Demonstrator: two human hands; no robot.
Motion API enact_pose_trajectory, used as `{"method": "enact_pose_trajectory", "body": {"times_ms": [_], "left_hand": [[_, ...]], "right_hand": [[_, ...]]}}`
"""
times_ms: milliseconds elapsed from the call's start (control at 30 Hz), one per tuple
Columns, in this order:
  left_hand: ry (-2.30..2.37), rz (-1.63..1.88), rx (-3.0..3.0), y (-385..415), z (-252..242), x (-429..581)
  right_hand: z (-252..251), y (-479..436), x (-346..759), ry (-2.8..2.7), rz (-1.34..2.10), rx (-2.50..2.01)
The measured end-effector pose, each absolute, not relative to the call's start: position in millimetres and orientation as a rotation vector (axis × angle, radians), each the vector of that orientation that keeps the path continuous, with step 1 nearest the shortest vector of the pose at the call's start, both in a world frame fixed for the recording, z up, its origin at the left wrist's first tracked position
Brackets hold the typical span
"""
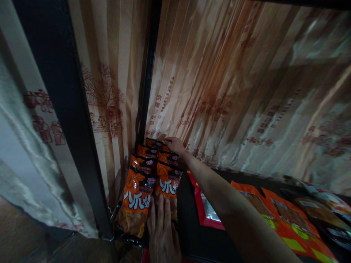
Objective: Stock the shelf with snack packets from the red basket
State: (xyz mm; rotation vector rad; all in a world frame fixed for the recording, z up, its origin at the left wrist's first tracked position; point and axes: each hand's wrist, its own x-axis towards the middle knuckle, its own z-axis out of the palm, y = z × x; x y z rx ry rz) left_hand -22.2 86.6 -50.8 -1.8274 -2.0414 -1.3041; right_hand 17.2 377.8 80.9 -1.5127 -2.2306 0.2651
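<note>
Several orange snack bags (142,182) lie in two overlapping rows on a dark shelf (192,226), running back to a curtain. My left hand (163,230) lies flat at the front, fingers stretched out on the lower edge of the nearest bags. My right hand (174,144) reaches to the back of the rows. Its fingers rest on the rearmost bag (153,143) by the curtain, curled down over its top edge.
A black shelf post (68,109) stands at the left and another post (149,73) at the back corner. A pleated printed curtain (233,91) hangs behind. A red packet (204,208) and orange-green packets (287,219) lie to the right on the shelf.
</note>
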Motion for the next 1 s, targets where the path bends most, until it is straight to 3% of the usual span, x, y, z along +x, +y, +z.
{"method": "enact_pose_trajectory", "body": {"times_ms": [1000], "left_hand": [[-2.061,-1.294,-1.847,85.7,-50.7,-23.3]], "right_hand": [[90.5,360.5,-0.3,-2.509,0.355,-1.278]]}}
